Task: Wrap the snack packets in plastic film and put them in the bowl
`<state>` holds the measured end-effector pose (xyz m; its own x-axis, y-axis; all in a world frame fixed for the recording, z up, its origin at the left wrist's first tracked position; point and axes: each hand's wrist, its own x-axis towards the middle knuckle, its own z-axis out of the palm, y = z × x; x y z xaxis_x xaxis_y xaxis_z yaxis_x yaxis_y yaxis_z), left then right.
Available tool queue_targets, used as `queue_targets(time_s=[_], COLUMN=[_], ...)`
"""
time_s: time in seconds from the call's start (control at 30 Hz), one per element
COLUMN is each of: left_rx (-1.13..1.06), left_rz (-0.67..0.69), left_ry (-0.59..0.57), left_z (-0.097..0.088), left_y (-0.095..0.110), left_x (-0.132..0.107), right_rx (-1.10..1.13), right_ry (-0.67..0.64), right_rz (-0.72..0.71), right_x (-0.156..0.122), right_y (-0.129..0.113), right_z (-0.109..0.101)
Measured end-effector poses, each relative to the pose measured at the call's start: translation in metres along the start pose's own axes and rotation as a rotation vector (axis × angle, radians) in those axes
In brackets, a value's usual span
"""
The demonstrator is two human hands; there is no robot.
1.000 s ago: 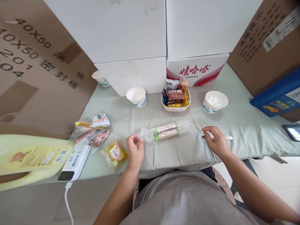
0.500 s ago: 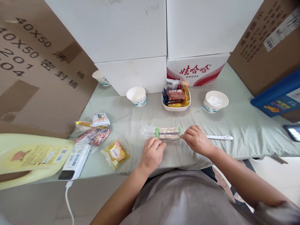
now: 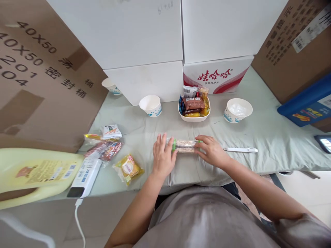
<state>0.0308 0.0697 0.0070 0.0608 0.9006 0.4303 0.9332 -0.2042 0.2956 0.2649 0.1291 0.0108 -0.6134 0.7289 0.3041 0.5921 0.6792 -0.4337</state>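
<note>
In head view, shows the packet on the tabletop between the left grip and the right grip, with fingers over both ends. Looks pale and clear-wrapped, with green ends and a dark lengthwise stripe. Spreads the left fingers apart; on the right, touches the packet, but cannot tell whether clamped. Since half a second ago, has straightened the left fingers over the end.

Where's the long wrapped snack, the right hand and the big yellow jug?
Long wrapped snack [image 3: 185, 146]: head view, middle of its wrapper.
Right hand [image 3: 212, 150]: head view, back of the hand.
Big yellow jug [image 3: 50, 167]: head view, its printed side.
</note>
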Motion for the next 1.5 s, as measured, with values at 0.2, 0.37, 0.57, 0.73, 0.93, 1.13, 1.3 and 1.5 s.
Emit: queue_targets(time_s=[0.2,0.37,0.57,0.73,0.93,1.13,1.3,1.5], left_rx=[-0.079,-0.138,0.061,0.080,-0.097,-0.205,-0.320,-0.330], left_rz=[0.211,0.305,0.204,0.150,0.368,0.353,0.170,-0.037], left_ry=[0.158,0.003,-0.245,-0.228,-0.229,-0.578,-0.377,-0.060], left_z=[0.006,0.011,0.016,0.012,0.000,-0.024,-0.027,0.022], left_y=[0.002,0.007,0.003,-0.008,-0.003,0.007,0.009,-0.013], left_x=[-0.005,-0.002,0.029,0.027,-0.016,-0.034,-0.017,-0.010], right_rx=[0.121,-0.033,0.065,0.043,0.084,-0.013,-0.096,-0.027], right_ry=[0.127,0.283,0.076,-0.163,-0.161,-0.326,-0.498,-0.593], right_rz=[0.492,0.429,0.095,0.223,0.220,0.124,0.100,0.073], right_x=[0.041,0.048,0.040,0.030,0.028,0.040,0.052,0.042], right_y=[0.039,0.046,0.007,0.022,0.026,-0.005,-0.025,-0.035], right_z=[-0.004,-0.014,-0.009,0.007,0.004,0.007,0.005,0.001])
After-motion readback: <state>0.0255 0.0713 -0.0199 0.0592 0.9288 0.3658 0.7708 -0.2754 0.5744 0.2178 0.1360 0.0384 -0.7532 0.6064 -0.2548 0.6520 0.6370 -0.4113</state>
